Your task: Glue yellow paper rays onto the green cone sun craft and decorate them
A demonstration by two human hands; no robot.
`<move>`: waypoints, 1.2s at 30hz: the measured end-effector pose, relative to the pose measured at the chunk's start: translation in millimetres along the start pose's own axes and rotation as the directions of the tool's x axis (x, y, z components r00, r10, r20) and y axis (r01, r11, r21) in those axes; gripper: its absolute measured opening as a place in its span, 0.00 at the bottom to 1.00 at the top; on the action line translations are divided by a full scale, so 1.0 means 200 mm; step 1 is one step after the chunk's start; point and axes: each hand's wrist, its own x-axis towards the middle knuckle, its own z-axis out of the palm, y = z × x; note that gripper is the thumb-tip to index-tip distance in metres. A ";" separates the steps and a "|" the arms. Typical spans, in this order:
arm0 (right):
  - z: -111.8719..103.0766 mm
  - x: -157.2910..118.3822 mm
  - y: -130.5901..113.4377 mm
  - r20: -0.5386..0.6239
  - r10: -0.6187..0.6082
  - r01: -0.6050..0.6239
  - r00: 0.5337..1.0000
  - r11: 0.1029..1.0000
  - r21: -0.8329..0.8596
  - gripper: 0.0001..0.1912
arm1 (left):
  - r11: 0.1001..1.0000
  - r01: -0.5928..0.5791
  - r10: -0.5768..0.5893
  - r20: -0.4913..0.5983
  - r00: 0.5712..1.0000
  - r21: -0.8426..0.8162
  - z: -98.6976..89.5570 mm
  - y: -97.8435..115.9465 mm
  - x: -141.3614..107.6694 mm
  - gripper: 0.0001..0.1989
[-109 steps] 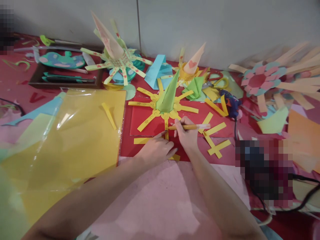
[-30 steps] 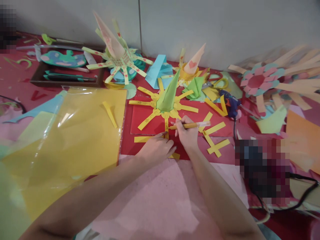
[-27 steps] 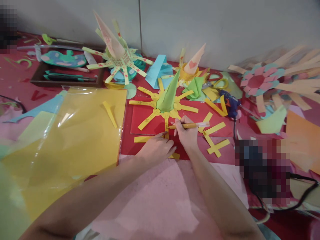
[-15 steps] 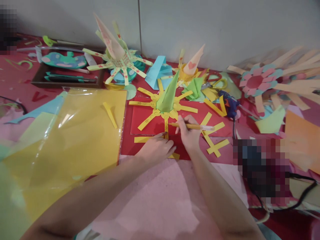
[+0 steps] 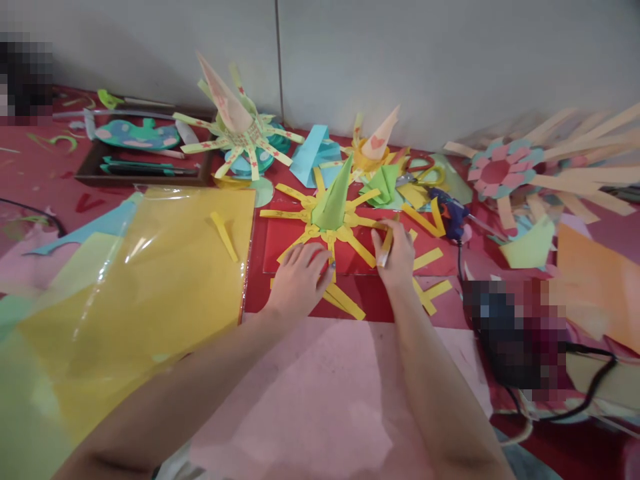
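A yellow paper flower [image 5: 353,247] with long strip petals lies on a red sheet. A green paper cone [image 5: 333,203] stands at its middle, and some strips bear pencilled marks. My left hand [image 5: 300,280] rests over the lower strips, its fingers and thumb bent around one of them. To the right of the flower, my right hand [image 5: 397,257] is closed around a yellow pencil [image 5: 386,247], held back across the palm. The fingertips of this hand reach the end of a right-hand strip; whether they pinch it is hidden. Loose yellow strips [image 5: 345,301] lie below the flower.
A yellow sheet in clear plastic [image 5: 200,287] lies left. Behind stand two cone-topped paper crafts [image 5: 235,127] and a brown tool box [image 5: 145,177]. Scissors [image 5: 430,175], a blue glue gun [image 5: 450,217] and a pink paper flower [image 5: 497,170] are right. A blurred-out dark object [image 5: 510,333] lies nearer.
The paper flower has turned clockwise. My right hand has moved off the lower strip to the right-hand one, its pencil tipped away from the paper. My left hand has shifted slightly up.
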 end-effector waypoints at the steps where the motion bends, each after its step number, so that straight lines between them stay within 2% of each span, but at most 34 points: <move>1: 0.01 0.00 0.01 0.016 -0.008 0.008 1.000 1.000 0.001 0.11 | 0.998 0.054 -0.055 0.028 0.998 0.034 0.00 -0.01 0.00 0.11; 4: 0.01 0.00 0.01 0.015 -0.003 0.003 1.000 1.000 -0.002 0.10 | 0.983 0.140 -0.154 0.121 0.981 0.118 0.00 -0.01 -0.01 0.16; 11: 0.01 0.02 0.02 -0.030 0.040 -0.041 0.999 0.998 -0.045 0.12 | 0.969 0.126 -0.176 0.232 0.957 0.215 0.02 0.01 -0.02 0.23; 18: -0.01 0.03 0.00 -0.027 0.130 -0.130 0.991 0.991 -0.017 0.13 | 0.964 0.136 -0.191 0.238 0.952 0.228 0.01 0.02 -0.02 0.23; 24: 0.00 0.02 0.04 -0.006 0.013 -0.013 1.000 0.999 -0.038 0.11 | 0.965 0.139 -0.189 0.222 0.957 0.222 0.02 0.01 -0.02 0.22; 32: 0.00 0.03 0.05 -0.017 0.039 -0.041 0.999 0.997 -0.073 0.09 | 0.979 0.070 -0.107 0.188 0.976 0.193 0.03 0.01 -0.02 0.21; 36: 0.00 0.03 0.04 -0.037 0.043 -0.044 0.998 0.999 -0.026 0.10 | 0.980 0.087 -0.121 0.192 0.974 0.177 0.03 0.01 -0.02 0.21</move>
